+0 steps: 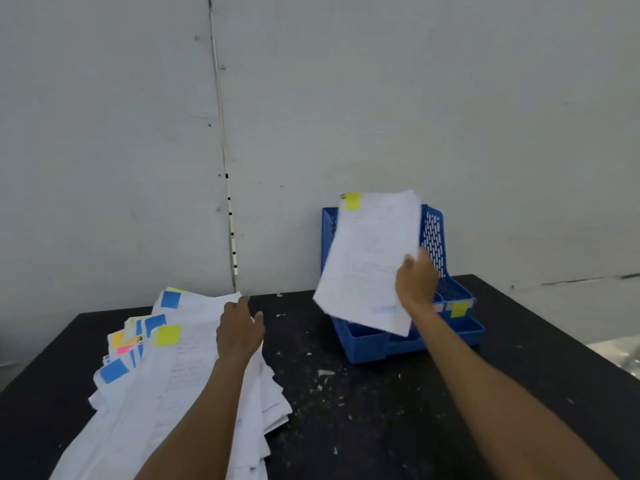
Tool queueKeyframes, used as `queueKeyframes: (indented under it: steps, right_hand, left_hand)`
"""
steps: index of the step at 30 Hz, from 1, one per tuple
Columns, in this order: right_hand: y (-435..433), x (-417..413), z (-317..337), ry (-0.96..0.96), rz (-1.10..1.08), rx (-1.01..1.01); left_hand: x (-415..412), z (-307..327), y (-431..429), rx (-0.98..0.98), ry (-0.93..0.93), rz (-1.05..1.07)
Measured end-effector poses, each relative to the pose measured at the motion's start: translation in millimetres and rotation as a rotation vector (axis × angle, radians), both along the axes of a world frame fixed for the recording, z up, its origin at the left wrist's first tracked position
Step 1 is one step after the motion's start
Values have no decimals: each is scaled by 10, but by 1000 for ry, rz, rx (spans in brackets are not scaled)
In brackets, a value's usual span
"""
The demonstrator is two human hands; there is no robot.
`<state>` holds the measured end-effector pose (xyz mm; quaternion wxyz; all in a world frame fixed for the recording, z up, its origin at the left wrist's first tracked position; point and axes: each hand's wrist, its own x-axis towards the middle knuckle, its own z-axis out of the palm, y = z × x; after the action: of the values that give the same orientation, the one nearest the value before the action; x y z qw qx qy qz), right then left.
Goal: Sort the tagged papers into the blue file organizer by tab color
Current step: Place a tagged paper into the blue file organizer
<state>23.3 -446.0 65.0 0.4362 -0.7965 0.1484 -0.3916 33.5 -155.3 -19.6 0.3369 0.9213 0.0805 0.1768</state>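
Holding: the right hand (417,277) is gripping a white paper bundle (369,261) by its right edge, lifted and tilted in front of the blue file organizer (434,237).
Bundle look: a yellow tab (353,201) is sitting at its top left corner; faint writing is showing, blurred.
Organizer: it is standing at 2 o'clock on the black table (363,403), against the grey wall (346,98), a yellow label (459,309) on its front.
Pile: tagged papers (166,375) are lying fanned at 8 o'clock, showing blue, yellow, orange and pink tabs.
Left hand (239,332): resting curled on the pile; whether it is pinching a sheet I cannot tell.
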Motion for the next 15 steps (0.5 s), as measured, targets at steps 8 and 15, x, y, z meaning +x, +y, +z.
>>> queueKeyframes:
  steps: [8,15]
  right_hand:
    - [-1144,-36,438,-162,-392,-71]
    - [-1327,207,283,-232,-304,-204]
  left_hand:
    - [156,-3,-432,-16,-61,-128]
    - [387,-101,-623,5,-51,-173]
